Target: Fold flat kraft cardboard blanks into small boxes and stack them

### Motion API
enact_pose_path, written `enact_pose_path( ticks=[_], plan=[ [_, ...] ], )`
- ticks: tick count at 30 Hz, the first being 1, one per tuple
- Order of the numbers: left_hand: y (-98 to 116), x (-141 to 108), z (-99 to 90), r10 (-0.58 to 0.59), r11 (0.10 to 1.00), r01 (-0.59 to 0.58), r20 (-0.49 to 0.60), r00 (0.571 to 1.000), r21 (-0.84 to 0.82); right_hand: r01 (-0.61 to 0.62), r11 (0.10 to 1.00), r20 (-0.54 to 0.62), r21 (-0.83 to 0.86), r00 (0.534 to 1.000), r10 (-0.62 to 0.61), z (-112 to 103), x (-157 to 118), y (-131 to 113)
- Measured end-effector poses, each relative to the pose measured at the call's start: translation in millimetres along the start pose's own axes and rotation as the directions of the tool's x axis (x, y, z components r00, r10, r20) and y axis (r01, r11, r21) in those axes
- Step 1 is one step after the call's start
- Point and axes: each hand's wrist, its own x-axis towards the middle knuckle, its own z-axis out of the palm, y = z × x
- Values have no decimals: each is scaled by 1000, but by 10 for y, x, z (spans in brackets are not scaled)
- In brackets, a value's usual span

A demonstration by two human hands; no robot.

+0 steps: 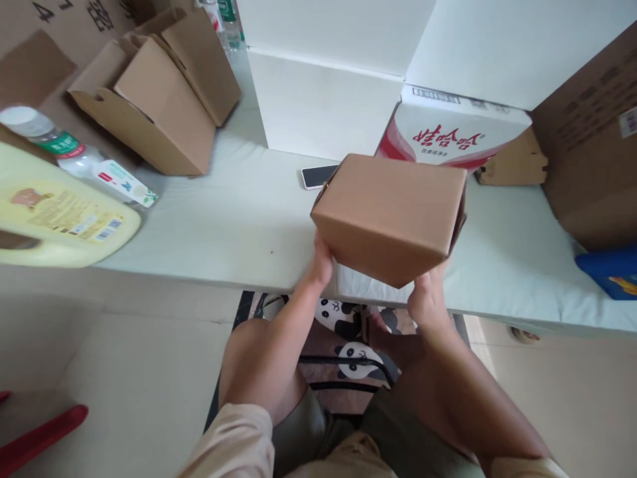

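Note:
A closed brown cardboard box (388,206) is held up between my two hands, tilted, over the front edge of the table. My left hand (322,261) grips its left side low down, most of the fingers hidden behind the box. At the lower right corner my right hand (428,290) closes on it, its fingers also largely out of sight. Below the box a white sheet-like thing (355,281) lies at the table edge, partly covered. Just behind the box's left end rests a phone (316,176) with a dark screen.
Brown cardboard boxes (164,106) stand at the back left, near a water bottle (54,139) and a large yellow jug (64,206). White boxes (323,99) and a red-and-white carton (448,133) line the back. A blue container (610,272) sits at the right edge.

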Motion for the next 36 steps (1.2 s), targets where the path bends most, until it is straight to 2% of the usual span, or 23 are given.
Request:
enact_pose_path(
  ticks=[2, 4, 6, 9, 11, 14, 16, 17, 19, 20, 21, 22, 24, 26, 27, 29, 30, 32, 34, 36],
  plan=[
    [56, 5, 3, -21, 999, 23, 54, 998, -28, -30, 997, -33, -67, 999, 27, -75, 108, -170],
    [127, 27, -42, -43, 999, 42, 81, 996, 12, -59, 991, -3, -124, 998, 60, -133, 225, -295],
    [175, 59, -123, -94, 991, 93, 1, 996, 100, -58, 989, 10, -135, 998, 59, -185, 320, -373],
    [129, 98, -263, -187, 940, 222, -152, 971, 260, -21, 998, -80, -61, 997, 16, -242, 375, -413],
    [20, 98, -328, -190, 915, 226, -136, 972, 335, -45, 999, -112, 7, 993, 45, -256, 370, -393],
    [-135, 56, -357, -182, 900, 157, 23, 983, 406, -146, 984, -12, 104, 989, 148, -237, 369, -292],
    [-134, 24, -342, -174, 885, 119, 83, 981, 450, -200, 968, 71, 150, 979, 191, -209, 378, -199],
    [-89, 13, -328, -133, 883, 83, 77, 988, 463, -215, 963, 97, 161, 975, 202, -192, 380, -155],
    [82, 4, -294, 54, 884, -65, 38, 998, 463, -219, 963, 128, 157, 971, 200, -157, 368, -91],
    [192, 4, -272, 170, 873, -168, 38, 985, 459, -205, 966, 145, 155, 972, 183, -142, 354, -73],
    [304, 6, -246, 277, 846, -291, 98, 956, 447, -184, 971, 169, 156, 973, 157, -130, 336, -63],
    [405, 8, -216, 322, 809, -376, 194, 927, 451, -155, 974, 196, 162, 973, 122, -122, 317, -58],
    [539, 10, -143, 305, 746, -459, 365, 880, 483, -86, 978, 237, 190, 971, 39, -124, 288, -40],
    [557, 4, -66, 301, 705, -488, 406, 863, 514, -47, 975, 239, 215, 971, -6, -146, 287, 23],
    [531, -2, -32, 323, 691, -498, 393, 861, 524, -60, 977, 203, 203, 979, 18, -162, 300, 78],
    [449, -19, 19, 385, 668, -520, 351, 854, 533, -168, 982, 62, 82, 985, 163, -202, 341, 225],
    [410, -29, 32, 409, 657, -534, 345, 845, 532, -254, 967, -21, -27, 967, 254, -225, 366, 305],
    [358, -47, 39, 437, 643, -559, 349, 829, 524, -416, 861, -129, -293, 909, 396, -270, 408, 445],
    [343, -59, 28, 461, 633, -576, 345, 817, 518, -474, 716, -79, -513, 857, 510, -309, 435, 523],
    [346, -67, 12, 473, 621, -580, 338, 814, 528, -475, 628, 23, -617, 787, 617, -334, 449, 535]
  ],
)
